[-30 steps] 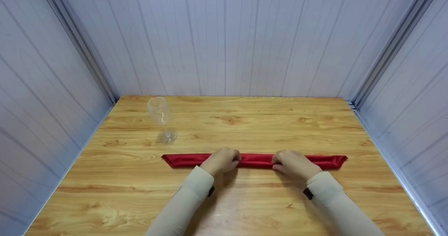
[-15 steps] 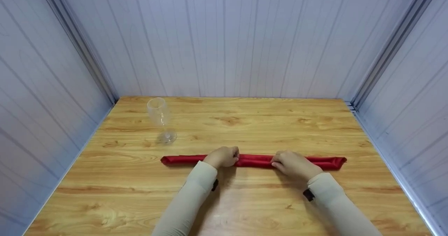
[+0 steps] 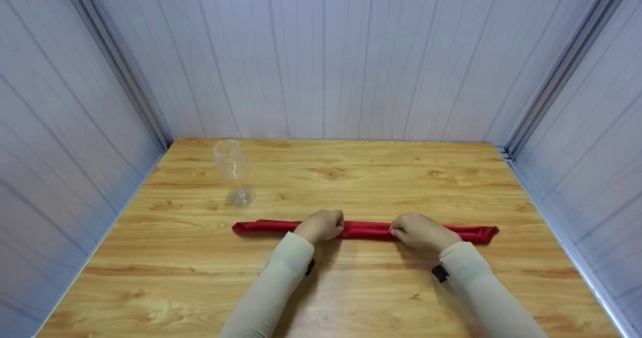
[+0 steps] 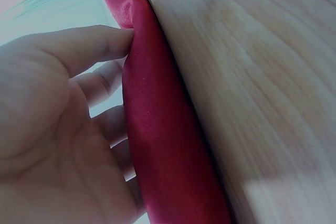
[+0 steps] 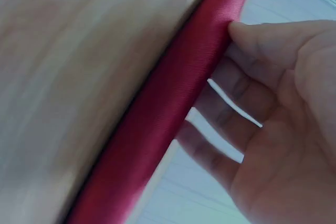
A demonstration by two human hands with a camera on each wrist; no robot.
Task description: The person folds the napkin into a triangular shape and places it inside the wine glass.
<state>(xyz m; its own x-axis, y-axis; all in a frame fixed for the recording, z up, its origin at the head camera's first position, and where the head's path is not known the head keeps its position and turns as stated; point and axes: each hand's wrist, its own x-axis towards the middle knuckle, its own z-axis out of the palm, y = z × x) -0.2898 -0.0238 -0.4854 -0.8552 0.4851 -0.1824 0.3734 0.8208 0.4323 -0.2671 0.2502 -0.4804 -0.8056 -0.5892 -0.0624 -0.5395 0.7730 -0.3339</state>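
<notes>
A red satin cloth (image 3: 368, 230), rolled into a long narrow strip, lies crosswise on the wooden table. My left hand (image 3: 321, 225) pinches it left of its middle. In the left wrist view the thumb (image 4: 113, 43) presses on the near side of the roll (image 4: 163, 129), and the fingers reach behind it. Right of the middle, my right hand (image 3: 421, 231) pinches the same strip. The right wrist view has that thumb (image 5: 247, 35) at the roll's edge, with its fingertips hidden behind the cloth. Both ends of the strip stick out past the hands.
A clear wine glass (image 3: 242, 196) stands upright at the back left, beyond the strip's left end. White panelled walls (image 3: 321, 57) enclose the table (image 3: 351, 288) at the back and on both sides.
The strip's left part has rolled over and become narrower, its pointed flat end now a rolled tip. My left hand has shifted slightly; the right one keeps its place on the cloth.
</notes>
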